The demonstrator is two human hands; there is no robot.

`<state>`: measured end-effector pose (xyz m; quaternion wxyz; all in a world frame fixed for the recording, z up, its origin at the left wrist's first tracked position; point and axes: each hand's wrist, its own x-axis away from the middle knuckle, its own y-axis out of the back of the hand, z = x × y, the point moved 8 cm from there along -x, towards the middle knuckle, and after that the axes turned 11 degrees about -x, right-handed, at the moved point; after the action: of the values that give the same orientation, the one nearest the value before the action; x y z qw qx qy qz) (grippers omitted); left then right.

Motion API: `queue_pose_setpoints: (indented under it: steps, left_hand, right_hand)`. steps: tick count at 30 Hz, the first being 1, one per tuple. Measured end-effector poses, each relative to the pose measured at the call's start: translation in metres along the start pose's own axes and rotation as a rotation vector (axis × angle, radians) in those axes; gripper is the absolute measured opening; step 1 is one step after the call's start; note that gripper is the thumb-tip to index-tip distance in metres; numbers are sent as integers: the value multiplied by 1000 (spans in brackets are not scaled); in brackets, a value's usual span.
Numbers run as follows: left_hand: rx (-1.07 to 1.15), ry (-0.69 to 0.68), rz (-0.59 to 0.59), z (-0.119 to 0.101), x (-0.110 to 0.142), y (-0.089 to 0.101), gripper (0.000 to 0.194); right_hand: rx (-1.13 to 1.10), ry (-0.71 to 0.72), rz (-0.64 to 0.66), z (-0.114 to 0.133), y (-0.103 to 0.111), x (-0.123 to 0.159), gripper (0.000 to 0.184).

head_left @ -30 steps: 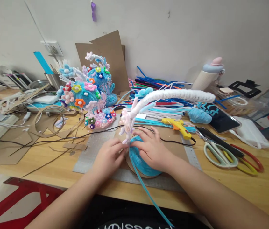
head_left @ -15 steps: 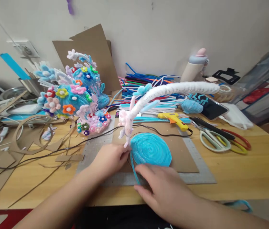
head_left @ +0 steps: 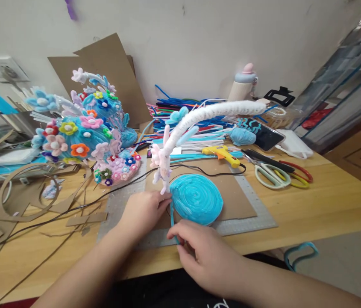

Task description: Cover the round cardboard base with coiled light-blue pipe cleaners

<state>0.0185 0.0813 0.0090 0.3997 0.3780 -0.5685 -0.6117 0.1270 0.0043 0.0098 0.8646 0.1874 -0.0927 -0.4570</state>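
A flat blue disc [head_left: 196, 200], wound in a spiral of pipe cleaner, lies on brown cardboard. My left hand [head_left: 143, 209] pinches at its left edge; the fingertips are partly hidden. Just above those fingers rises a curved white fuzzy stem [head_left: 209, 113] with small pink and white blossoms [head_left: 161, 164] at its lower end; I cannot tell what the stem is fixed to. From the disc's left side a loose blue pipe cleaner [head_left: 172, 217] runs down toward me. My right hand [head_left: 204, 252], in front of the disc, has this strand between thumb and forefinger.
A yellow glue gun [head_left: 221, 155] lies behind the disc, its black cord crossing leftward. Scissors [head_left: 273, 176] rest at right. Flower-covered blue pieces [head_left: 80, 132] stand at left near cardboard scraps [head_left: 86, 219]. Pipe cleaners [head_left: 186, 112] are piled by the wall.
The view has swung to the right, so everything sits further left. My right thumb and forefinger have drawn closer together on the blue strand. My left hand stays at the disc's edge.
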Motion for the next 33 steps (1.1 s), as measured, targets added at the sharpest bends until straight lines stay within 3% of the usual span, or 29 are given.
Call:
queue_pose_setpoints:
  steps: [8, 21, 33]
  left_hand:
    - [-21, -23, 37, 0, -10, 5, 22]
    - [-52, -40, 136, -3, -18, 9, 19]
    - [-150, -56, 121, -8, -17, 11, 24]
  right_hand:
    - [8, 84, -15, 12, 4, -3, 28]
    - [-70, 250, -71, 18, -7, -12, 26]
    - [-158, 317, -120, 18, -4, -10, 24]
